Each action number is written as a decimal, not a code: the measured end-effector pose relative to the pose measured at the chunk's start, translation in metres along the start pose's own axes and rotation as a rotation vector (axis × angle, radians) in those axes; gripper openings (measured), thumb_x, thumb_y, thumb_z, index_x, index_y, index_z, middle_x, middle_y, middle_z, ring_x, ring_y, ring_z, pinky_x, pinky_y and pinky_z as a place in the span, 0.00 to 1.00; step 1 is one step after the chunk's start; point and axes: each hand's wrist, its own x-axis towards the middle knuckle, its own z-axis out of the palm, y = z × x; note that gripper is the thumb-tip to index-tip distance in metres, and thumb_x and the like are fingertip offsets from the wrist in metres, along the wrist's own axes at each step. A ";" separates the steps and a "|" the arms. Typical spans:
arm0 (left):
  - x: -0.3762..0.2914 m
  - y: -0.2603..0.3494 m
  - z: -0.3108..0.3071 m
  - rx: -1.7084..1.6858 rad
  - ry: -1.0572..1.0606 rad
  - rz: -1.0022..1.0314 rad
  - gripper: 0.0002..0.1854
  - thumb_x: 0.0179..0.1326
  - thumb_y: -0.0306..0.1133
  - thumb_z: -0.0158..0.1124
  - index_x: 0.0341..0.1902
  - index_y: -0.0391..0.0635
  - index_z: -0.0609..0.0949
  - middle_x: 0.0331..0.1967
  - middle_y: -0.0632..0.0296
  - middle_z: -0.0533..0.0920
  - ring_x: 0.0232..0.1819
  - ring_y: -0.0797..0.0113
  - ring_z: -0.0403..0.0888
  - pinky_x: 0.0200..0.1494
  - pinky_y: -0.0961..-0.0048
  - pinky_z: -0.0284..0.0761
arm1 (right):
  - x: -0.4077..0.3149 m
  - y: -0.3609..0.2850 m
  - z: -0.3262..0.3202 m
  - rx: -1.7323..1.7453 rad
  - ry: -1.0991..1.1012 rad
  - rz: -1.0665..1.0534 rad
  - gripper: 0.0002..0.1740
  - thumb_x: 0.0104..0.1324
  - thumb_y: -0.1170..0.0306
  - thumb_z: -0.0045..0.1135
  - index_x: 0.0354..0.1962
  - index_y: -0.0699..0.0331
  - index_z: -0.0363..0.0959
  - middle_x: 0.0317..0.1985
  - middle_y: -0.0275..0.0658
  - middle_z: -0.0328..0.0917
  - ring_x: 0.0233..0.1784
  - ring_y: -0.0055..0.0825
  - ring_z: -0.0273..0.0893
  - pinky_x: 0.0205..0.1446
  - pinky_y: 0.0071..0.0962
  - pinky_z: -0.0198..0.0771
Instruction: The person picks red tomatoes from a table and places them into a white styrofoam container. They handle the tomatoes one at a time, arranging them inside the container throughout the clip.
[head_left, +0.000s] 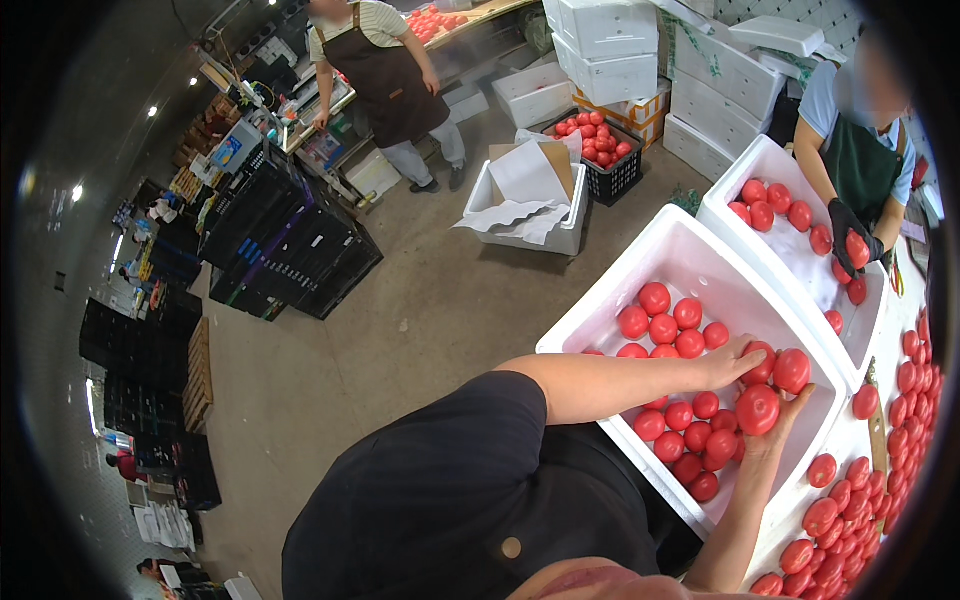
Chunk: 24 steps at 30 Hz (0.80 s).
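Observation:
Both bare hands are inside a white foam box with many red tomatoes on its bottom. My left hand reaches in from the left, its fingers around a tomato. Just beside it, my right hand comes up from below and grips a large tomato. Another tomato rests against that hand's fingers. All three tomatoes are close together near the box's right wall. My left forearm hides part of the tomatoes under it.
Loose tomatoes cover the white table at right. A co-worker in black gloves holds a tomato over a second foam box. Behind are a black crate of tomatoes, a foam box with paper, stacked black crates and another person.

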 end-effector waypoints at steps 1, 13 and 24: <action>0.000 0.000 0.000 -0.018 0.003 -0.014 0.28 0.73 0.51 0.48 0.64 0.40 0.68 0.58 0.52 0.72 0.62 0.63 0.69 0.65 0.67 0.64 | 0.000 0.000 0.000 -0.016 0.004 0.001 0.53 0.58 0.24 0.45 0.65 0.58 0.62 0.62 0.40 0.67 0.61 0.37 0.71 0.51 0.45 0.78; -0.026 0.047 -0.040 0.169 0.450 0.019 0.23 0.72 0.48 0.52 0.62 0.45 0.69 0.51 0.56 0.75 0.50 0.66 0.74 0.54 0.68 0.72 | 0.006 -0.003 -0.007 -0.006 -0.031 -0.003 0.53 0.59 0.25 0.45 0.67 0.58 0.57 0.62 0.43 0.66 0.59 0.42 0.73 0.49 0.49 0.78; -0.434 0.032 -0.361 1.284 0.304 -1.119 0.22 0.69 0.42 0.50 0.60 0.40 0.74 0.62 0.47 0.74 0.63 0.44 0.71 0.62 0.56 0.70 | -0.010 -0.015 0.006 0.085 -0.180 -0.077 0.56 0.59 0.24 0.43 0.68 0.61 0.56 0.64 0.43 0.65 0.64 0.41 0.69 0.58 0.41 0.76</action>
